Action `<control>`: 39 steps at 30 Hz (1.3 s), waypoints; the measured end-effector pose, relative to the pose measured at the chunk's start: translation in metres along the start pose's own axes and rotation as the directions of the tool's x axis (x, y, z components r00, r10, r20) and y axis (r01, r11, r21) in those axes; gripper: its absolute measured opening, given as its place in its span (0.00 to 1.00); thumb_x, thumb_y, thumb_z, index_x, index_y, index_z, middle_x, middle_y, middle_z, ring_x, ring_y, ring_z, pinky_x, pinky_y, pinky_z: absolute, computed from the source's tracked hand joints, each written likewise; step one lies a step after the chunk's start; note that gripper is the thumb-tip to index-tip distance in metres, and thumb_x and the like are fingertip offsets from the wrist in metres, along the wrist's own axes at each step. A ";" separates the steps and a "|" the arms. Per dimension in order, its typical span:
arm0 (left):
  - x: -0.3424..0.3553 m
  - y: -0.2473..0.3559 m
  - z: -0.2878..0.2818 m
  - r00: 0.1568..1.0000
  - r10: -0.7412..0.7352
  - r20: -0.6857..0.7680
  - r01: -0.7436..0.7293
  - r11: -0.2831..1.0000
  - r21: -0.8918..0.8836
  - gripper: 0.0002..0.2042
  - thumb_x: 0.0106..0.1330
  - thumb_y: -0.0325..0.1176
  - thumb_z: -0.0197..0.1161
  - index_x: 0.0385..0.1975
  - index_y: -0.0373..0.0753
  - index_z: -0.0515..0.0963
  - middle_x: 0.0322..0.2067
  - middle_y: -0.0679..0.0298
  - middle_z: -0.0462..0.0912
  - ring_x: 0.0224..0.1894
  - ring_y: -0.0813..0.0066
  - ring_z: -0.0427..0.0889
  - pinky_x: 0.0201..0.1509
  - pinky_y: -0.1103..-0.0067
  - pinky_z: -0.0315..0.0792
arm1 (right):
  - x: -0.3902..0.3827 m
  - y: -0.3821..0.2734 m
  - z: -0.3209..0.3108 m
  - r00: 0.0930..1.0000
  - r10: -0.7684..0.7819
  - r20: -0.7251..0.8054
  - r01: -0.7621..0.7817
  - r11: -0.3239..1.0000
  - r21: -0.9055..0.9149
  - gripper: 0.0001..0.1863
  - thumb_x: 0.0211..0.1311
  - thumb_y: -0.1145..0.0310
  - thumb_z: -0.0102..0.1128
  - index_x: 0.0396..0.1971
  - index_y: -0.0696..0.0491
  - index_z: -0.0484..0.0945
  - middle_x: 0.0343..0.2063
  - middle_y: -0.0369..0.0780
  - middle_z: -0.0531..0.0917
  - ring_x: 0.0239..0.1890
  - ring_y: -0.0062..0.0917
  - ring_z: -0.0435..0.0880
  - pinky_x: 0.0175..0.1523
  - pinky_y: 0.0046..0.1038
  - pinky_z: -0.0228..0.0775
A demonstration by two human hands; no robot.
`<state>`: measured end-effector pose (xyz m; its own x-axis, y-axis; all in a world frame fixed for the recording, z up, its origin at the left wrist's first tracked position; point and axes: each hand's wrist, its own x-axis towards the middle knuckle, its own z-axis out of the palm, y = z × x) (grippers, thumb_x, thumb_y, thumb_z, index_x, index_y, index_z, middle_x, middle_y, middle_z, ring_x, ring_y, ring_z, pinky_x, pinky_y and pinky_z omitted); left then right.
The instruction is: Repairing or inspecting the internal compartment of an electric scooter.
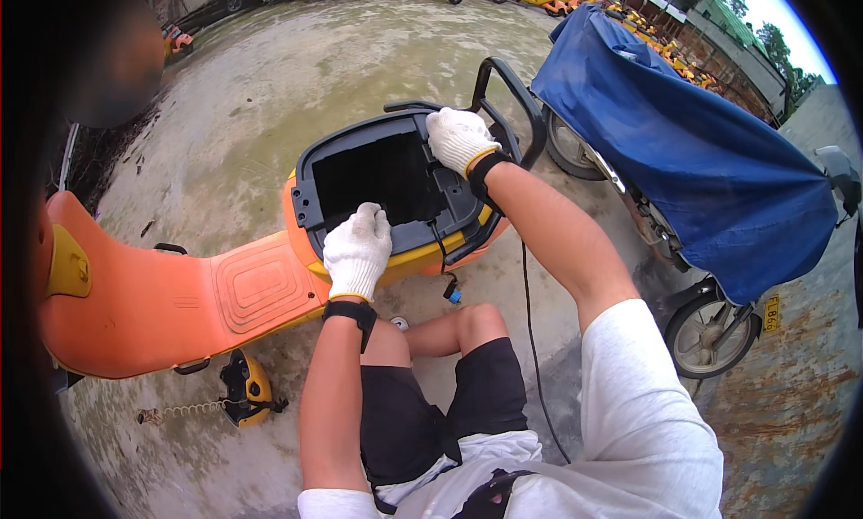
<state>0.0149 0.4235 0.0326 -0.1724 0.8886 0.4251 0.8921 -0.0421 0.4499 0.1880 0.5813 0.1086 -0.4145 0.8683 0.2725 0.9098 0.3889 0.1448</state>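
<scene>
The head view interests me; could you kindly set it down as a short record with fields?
Vehicle: orange-and-yellow scooter
Top: open compartment, inside too dark to read
Left hand: white-gloved, at the compartment's near edge; grip unclear
Right hand: white-gloved, at its right end, near the black rail; grip unclear
Hanging: blue connector
Ground: yellow-and-black helmet
Right side: motorbike under blue cover

– What covers the left hand (360, 240) and right hand (454, 134)?
– White knitted gloves (463, 143) with yellow-edged cuffs (354, 278)
– And above the cuffs?
– A black band (352, 316) on each side
– The clothes?
– A short-sleeved white shirt (643, 411), with a dark patch (493, 496) low on its front, and black shorts (404, 429)
– Footwear?
– Part of a pale shoe (399, 322) shows
</scene>
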 end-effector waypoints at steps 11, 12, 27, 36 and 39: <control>-0.003 -0.006 0.003 0.998 0.023 -0.055 -0.024 1.000 -0.011 0.09 0.69 0.41 0.61 0.38 0.44 0.83 0.27 0.56 0.87 0.30 0.54 0.87 0.37 0.62 0.80 | -0.002 -0.002 0.009 0.996 0.083 -0.015 -0.081 0.994 0.079 0.11 0.60 0.71 0.60 0.37 0.58 0.88 0.38 0.51 0.88 0.41 0.46 0.89 0.44 0.42 0.83; -0.004 -0.007 0.004 0.999 0.026 -0.047 -0.027 1.000 -0.009 0.09 0.69 0.41 0.61 0.38 0.44 0.82 0.27 0.56 0.87 0.30 0.54 0.87 0.37 0.62 0.80 | -0.002 -0.001 0.006 0.996 0.078 0.047 -0.083 0.990 0.114 0.11 0.60 0.69 0.60 0.37 0.58 0.88 0.37 0.52 0.88 0.41 0.46 0.89 0.44 0.43 0.82; 0.001 0.001 -0.001 0.999 -0.032 0.038 0.034 0.998 -0.044 0.12 0.71 0.44 0.59 0.42 0.46 0.83 0.32 0.55 0.88 0.37 0.53 0.87 0.45 0.61 0.80 | -0.004 0.004 0.008 0.998 0.043 -0.044 -0.041 0.998 0.040 0.10 0.61 0.72 0.58 0.36 0.57 0.87 0.38 0.51 0.87 0.42 0.43 0.89 0.43 0.42 0.83; -0.004 -0.004 0.002 1.000 0.001 -0.010 -0.002 0.999 -0.038 0.10 0.70 0.42 0.60 0.39 0.44 0.83 0.29 0.56 0.87 0.32 0.54 0.87 0.40 0.62 0.80 | -0.015 0.005 0.006 0.999 0.049 -0.004 -0.046 0.963 0.265 0.09 0.63 0.69 0.58 0.40 0.55 0.81 0.43 0.52 0.82 0.46 0.49 0.85 0.48 0.46 0.78; -0.003 -0.002 0.002 0.997 0.046 -0.066 -0.048 0.998 -0.036 0.10 0.69 0.41 0.60 0.37 0.43 0.82 0.26 0.56 0.86 0.29 0.55 0.87 0.36 0.63 0.80 | -0.014 0.002 0.006 0.998 0.056 -0.020 -0.050 0.972 0.230 0.09 0.63 0.71 0.57 0.40 0.55 0.81 0.43 0.51 0.82 0.45 0.49 0.86 0.47 0.46 0.79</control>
<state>0.0141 0.4217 0.0289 -0.1590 0.8534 0.4964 0.8839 -0.1010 0.4567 0.1959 0.5717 0.0997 -0.3629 0.8824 0.2994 0.9095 0.4053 -0.0921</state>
